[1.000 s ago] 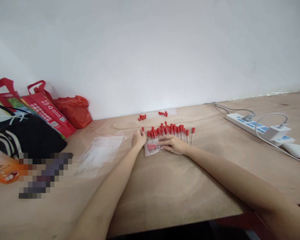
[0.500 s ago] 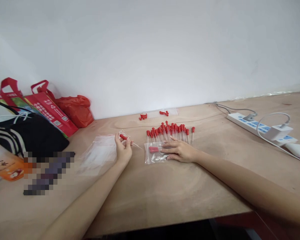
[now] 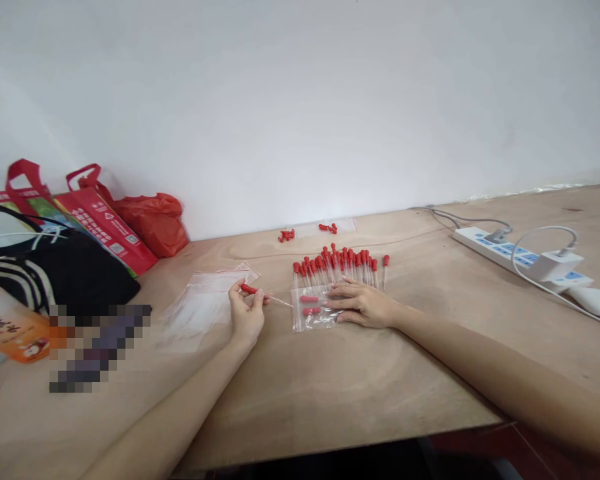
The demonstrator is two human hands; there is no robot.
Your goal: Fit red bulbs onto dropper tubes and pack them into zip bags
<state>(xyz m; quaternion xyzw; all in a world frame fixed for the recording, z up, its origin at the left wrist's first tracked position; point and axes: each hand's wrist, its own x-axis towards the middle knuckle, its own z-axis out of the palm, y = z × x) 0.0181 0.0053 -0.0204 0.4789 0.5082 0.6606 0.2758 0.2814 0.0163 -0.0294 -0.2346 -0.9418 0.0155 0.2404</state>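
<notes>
My left hand (image 3: 247, 313) is narrowed to a pinch on a dropper (image 3: 249, 289), holding it by the red bulb, over the middle of the tabletop (image 3: 300, 387). The dropper's thin clear stem points toward the right edge, and its tip is at the left end of a clear zip bag (image 3: 325, 323); from up here I cannot tell whether it has entered the mouth. My right hand (image 3: 363, 303) lies palm down across the bag's other end, fingers extended and slightly spread, pressing on the plastic. Two red bulbs (image 3: 309, 300) show inside the bag, side by side, their stems running under my right fingers.

Just beyond the bag, on the far-edge side, I see a crowded row of droppers (image 3: 325, 260), bulbs toward the far edge and stems toward the near edge. A single dropper (image 3: 386, 261) lies just to the right of that row. Flat plastic bags (image 3: 200, 300) overlap left of my left hand. Near the far edge, two small clusters of red bulbs (image 3: 286, 235) lie with clear plastic. A white power strip (image 3: 490, 247) slants along the right side; shopping bags (image 3: 100, 223) crowd the far left corner.
</notes>
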